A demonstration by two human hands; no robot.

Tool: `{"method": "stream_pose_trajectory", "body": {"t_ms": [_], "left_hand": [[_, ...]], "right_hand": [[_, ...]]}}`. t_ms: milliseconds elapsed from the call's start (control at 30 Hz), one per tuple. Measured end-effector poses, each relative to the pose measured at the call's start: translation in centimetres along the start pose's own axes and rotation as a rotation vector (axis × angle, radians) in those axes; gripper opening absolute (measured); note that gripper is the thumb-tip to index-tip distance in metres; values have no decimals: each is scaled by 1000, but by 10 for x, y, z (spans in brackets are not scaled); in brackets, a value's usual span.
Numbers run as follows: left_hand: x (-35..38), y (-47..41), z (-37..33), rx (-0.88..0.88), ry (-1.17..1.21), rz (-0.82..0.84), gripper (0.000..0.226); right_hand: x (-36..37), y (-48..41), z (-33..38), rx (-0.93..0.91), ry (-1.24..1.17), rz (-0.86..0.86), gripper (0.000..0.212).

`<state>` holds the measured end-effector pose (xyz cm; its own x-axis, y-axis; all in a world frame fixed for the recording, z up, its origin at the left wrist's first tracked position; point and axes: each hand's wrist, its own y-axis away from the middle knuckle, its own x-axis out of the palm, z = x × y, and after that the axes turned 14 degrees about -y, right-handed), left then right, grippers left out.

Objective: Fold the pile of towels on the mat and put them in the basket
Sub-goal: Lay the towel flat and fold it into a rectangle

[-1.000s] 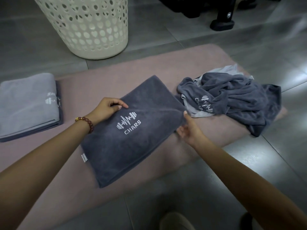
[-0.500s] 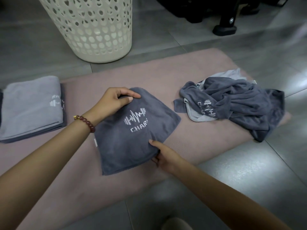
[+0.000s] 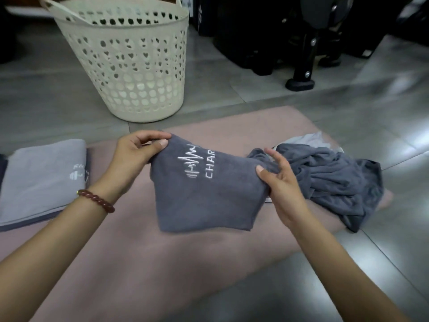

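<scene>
At the centre of the frame, a folded dark grey terry towel with a white embroidered waveform logo (image 3: 204, 189) hangs above the dusty-pink floor mat (image 3: 144, 259). The left hand (image 3: 137, 154) has a closed pinch grip on its upper left corner; the right hand (image 3: 278, 182) grips the right edge with thumb on top, other fingers loosely spread. A crumpled pile of grey towels (image 3: 329, 177) lies at the right. Folded light grey towels (image 3: 39, 180) sit at the left edge. The cream perforated plastic basket (image 3: 130, 61) stands upper left.

The floor (image 3: 267, 94) has big shiny gray tiles that catch soft light. Dark black machines (image 3: 304, 43) on thick feet stand far beyond the hands.
</scene>
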<state>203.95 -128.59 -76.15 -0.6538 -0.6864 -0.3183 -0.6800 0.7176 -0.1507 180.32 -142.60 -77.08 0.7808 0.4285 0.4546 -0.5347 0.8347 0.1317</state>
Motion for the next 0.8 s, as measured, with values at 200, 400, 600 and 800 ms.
{"method": "stream_pose_trajectory", "body": {"t_ms": [200,400,600,800], "left_hand": [[3,2,5,-47,-18,35,24],[3,-29,16,-131,-72,118,26],[2,-67,5,-5,-51,-12,35],[-5,-35,31,11,-80,-15,38]], "right_hand": [[-11,-15,15,77,320,-33,9],[2,-56,-3,547,240,129,39],[25,-94,2,137,12,31,41],[5,-71,-17,-62,99,93,26]]}}
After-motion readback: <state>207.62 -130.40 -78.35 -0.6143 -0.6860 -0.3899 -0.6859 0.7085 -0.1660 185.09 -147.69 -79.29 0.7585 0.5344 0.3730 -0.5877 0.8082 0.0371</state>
